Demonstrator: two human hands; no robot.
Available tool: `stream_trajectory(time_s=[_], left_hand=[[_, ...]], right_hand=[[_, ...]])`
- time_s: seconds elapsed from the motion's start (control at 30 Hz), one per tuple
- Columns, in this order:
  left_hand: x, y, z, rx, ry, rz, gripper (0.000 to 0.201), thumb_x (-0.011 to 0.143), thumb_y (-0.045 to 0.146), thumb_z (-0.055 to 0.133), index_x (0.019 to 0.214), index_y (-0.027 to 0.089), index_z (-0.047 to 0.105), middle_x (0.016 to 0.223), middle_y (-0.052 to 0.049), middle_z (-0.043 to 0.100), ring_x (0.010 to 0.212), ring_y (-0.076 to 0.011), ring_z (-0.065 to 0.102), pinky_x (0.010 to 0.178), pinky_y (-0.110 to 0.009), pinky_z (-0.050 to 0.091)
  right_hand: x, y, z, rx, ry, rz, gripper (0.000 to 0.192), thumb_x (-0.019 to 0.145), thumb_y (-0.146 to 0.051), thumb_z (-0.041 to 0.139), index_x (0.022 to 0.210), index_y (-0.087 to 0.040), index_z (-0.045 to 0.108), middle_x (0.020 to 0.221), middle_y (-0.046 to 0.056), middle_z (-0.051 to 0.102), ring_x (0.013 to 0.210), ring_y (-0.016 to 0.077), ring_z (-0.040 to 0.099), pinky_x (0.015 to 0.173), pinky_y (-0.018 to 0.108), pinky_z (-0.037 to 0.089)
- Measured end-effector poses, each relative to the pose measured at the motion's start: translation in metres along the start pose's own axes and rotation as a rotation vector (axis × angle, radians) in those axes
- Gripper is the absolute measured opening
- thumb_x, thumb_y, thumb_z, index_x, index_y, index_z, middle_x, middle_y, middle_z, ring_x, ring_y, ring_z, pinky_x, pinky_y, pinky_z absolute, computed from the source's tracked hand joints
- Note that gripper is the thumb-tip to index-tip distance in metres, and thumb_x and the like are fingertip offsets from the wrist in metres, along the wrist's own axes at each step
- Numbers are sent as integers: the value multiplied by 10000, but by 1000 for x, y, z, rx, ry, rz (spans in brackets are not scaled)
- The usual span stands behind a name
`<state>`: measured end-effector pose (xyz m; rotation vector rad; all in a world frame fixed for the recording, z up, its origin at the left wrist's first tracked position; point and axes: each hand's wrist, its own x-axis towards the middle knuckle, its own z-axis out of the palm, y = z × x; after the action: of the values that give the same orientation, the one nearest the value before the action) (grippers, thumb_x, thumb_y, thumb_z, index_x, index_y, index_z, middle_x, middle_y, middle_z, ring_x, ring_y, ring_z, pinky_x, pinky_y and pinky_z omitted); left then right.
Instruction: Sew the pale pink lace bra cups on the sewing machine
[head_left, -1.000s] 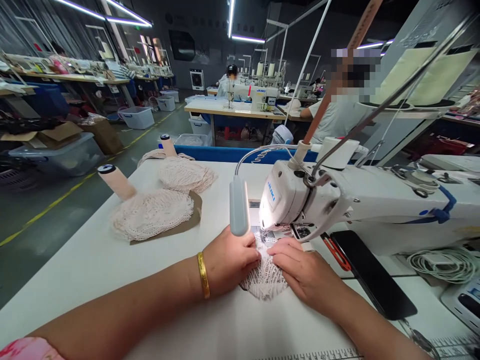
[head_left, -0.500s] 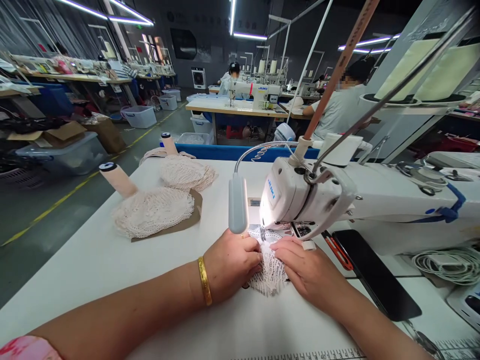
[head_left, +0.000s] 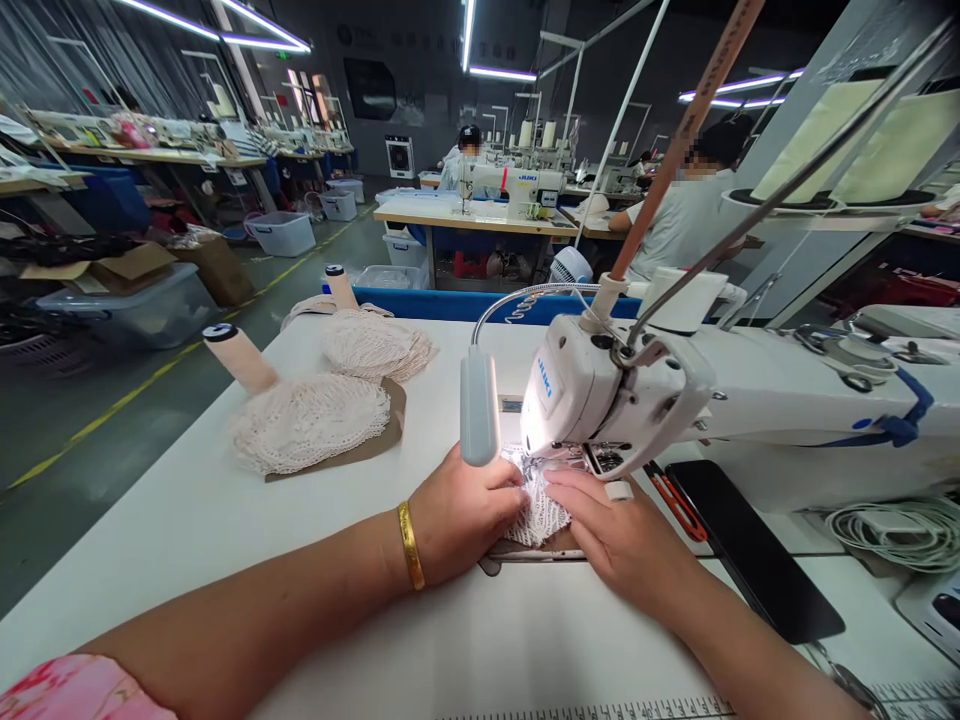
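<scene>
A white lace piece (head_left: 541,510) lies under the presser foot of the white sewing machine (head_left: 600,395). My left hand (head_left: 461,515) presses on its left edge with fingers flat. My right hand (head_left: 611,535) holds down its right side, fingertips close to the needle. Both hands touch the lace and rest on the white table (head_left: 225,540). The needle area is lit by the machine's lamp (head_left: 478,408), which partly hides it.
Two stacks of pinkish lace pieces (head_left: 311,425) (head_left: 375,345) lie at the left, with thread cones (head_left: 240,358) (head_left: 339,287) beside them. A black phone (head_left: 750,550) and red-handled snips (head_left: 675,500) lie to the right. Other people sit at machines behind.
The lace piece has fed away from me under the presser foot, and less of it shows in front of my hands. Both hands followed it forward.
</scene>
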<state>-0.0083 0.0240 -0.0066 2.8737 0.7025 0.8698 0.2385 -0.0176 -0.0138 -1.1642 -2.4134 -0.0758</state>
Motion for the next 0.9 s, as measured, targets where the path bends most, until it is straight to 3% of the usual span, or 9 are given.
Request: stream_trajectory(time_s=[0.17,0.4,0.67,0.9], left_hand=[[-5,16,-3,-89,-66,105,180,950,118,576,840,186,702,879,-22,743,809,-173,636,811,-375,438],[-7,18,0,-29,-36,87,143,933,128,606,881,205,714,865,-3,733,774,-168,605,811,-386,386],[-7,8,4,15,-31,50,144,860,97,639,910,194,732,883,-8,742,778,-184,621,829,-403,401],[1,-2,6,76,17,70,200,945,106,588,907,189,767,903,-21,760,777,-180,656,816,-405,437]], right_hand=[[1,-9,-10,186,-99,-183,364,939,3,454,1151,-213,655,994,58,722,960,225,628,755,347,487],[0,-9,-7,196,-81,-181,335,953,-2,461,1153,-195,648,993,65,707,952,224,625,721,335,454],[4,-7,-2,71,-29,-146,337,955,-31,464,1164,-217,653,1048,93,732,981,251,669,732,353,505],[3,-4,6,0,-11,-59,418,885,10,451,1174,-186,682,1146,112,752,1023,282,681,672,355,521]])
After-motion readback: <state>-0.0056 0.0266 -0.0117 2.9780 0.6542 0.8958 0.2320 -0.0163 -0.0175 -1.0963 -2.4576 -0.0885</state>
